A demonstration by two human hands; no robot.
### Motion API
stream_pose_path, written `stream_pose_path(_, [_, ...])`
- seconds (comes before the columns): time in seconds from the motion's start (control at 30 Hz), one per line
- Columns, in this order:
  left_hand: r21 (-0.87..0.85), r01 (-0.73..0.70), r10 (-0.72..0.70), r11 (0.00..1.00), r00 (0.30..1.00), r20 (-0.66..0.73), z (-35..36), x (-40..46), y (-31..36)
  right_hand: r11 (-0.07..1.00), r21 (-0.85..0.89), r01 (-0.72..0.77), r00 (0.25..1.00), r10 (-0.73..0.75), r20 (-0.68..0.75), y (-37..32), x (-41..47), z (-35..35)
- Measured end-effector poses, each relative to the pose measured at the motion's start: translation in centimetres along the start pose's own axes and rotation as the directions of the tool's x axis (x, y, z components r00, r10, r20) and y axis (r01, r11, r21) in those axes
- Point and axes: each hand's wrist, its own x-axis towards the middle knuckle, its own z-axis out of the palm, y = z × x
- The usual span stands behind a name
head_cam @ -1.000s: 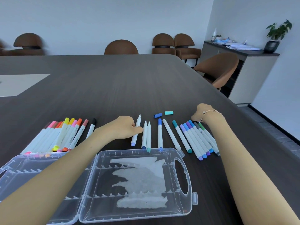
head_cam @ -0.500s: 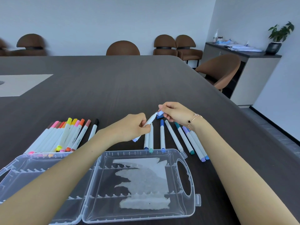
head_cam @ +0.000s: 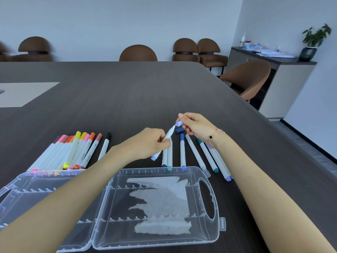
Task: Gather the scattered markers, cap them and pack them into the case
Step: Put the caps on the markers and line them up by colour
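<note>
The left hand grips a white marker by its barrel, tilted up toward the right, its lilac end poking out below the fist. The right hand pinches a lilac cap right at the marker's upper tip. Just beneath that hand a loose blue cap lies on the dark surface. Nearer the person, a row of blue and teal markers lies side by side, ends toward the case. To the left sits a bunch of warm-coloured markers, with 1 black-capped marker beside it. The clear plastic case lies open flat under both forearms, with no markers in it.
</note>
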Motion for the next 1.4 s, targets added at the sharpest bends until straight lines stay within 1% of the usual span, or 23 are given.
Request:
stream_pose_path(0.07, [-0.004,-0.008,0.008,1.0,1.0,-0.004,0.1,-0.1,0.1,1.0,0.013,-0.015,0.999,0.016,-0.034,0.1,0.1,-0.1])
stream_pose_path(0.13, [-0.009,-0.012,0.012,1.0,1.0,-0.008,0.1,-0.1,0.2,1.0,-0.025,-0.008,0.999,0.007,-0.037,0.2,0.1,-0.1])
stream_pose_path(0.27, [0.015,-0.033,0.033,0.999,0.999,-0.013,0.2,0.0,0.2,0.996,-0.079,0.029,0.997,-0.023,0.068,0.0,-0.4,0.1])
stream_pose_path(0.4, [0.023,-0.047,0.047,0.999,0.999,-0.027,0.1,-0.1,0.3,0.994,-0.095,0.057,0.996,-0.051,0.071,-0.3,-0.3,0.5])
stream_pose_path(0.5, [-0.033,-0.057,0.055,0.998,0.997,-0.044,0.1,0.0,0.4,0.995,-0.079,0.066,0.994,-0.059,0.087,-0.4,-0.1,1.2])
stream_pose_path(0.57, [-0.082,-0.043,0.039,0.996,0.998,-0.052,0.0,0.3,0.4,0.992,-0.101,0.08,0.993,-0.071,0.092,-0.5,-0.1,1.4])
stream_pose_path(0.77, [-0.023,-0.031,0.032,0.999,0.999,0.022,0.5,0.8,0.2,0.986,-0.153,0.07,0.993,-0.055,0.103,0.4,-0.3,1.9])
stream_pose_path(0.87, [-0.046,-0.033,0.031,0.998,0.999,-0.045,0.6,1.0,0.3,0.988,-0.125,0.087,0.994,-0.078,0.076,0.0,-0.3,1.5])
stream_pose_path(0.93, [-0.066,-0.014,0.006,0.998,0.993,-0.117,0.1,1.1,0.2,0.976,-0.174,0.129,0.991,-0.12,0.061,-0.5,0.1,1.1])
stream_pose_path(1.0, [-0.018,0.041,-0.044,0.999,0.986,-0.158,-0.3,1.0,-0.3,0.926,-0.346,0.148,0.987,-0.159,-0.002,-0.2,0.6,0.7])
stream_pose_path(1.03, [0.036,0.078,-0.071,0.996,0.984,-0.166,-0.4,0.9,-0.7,0.893,-0.428,0.138,0.979,-0.187,-0.075,0.3,0.9,0.2])
stream_pose_path(1.07, [0.103,0.114,-0.097,0.988,0.982,-0.161,-0.4,0.9,-1.2,0.873,-0.475,0.108,0.965,-0.208,-0.162,0.9,1.2,-0.3])
stream_pose_path(1.13, [0.212,0.17,-0.145,0.962,0.981,-0.131,0.0,0.9,-2.1,0.866,-0.5,0.002,0.941,-0.171,-0.293,2.2,1.5,-1.7])
stream_pose_path(1.2, [0.29,0.189,-0.167,0.938,0.981,-0.099,0.4,1.0,-2.6,0.842,-0.531,-0.098,0.939,-0.099,-0.33,3.3,1.6,-2.6])
stream_pose_path(1.27, [0.371,0.179,-0.149,0.911,0.983,-0.109,0.7,1.0,-2.4,0.795,-0.598,-0.105,0.951,-0.095,-0.294,3.7,1.4,-2.7])
stream_pose_path(1.33, [0.422,0.171,-0.112,0.89,0.98,-0.163,0.7,1.0,-1.9,0.754,-0.657,-0.01,0.971,-0.15,-0.186,3.5,1.1,-2.2])
stream_pose_path(1.4, [0.424,0.146,-0.068,0.894,0.979,-0.193,0.6,0.8,-1.3,0.69,-0.714,0.12,0.975,-0.218,-0.048,3.3,1.1,-1.7])
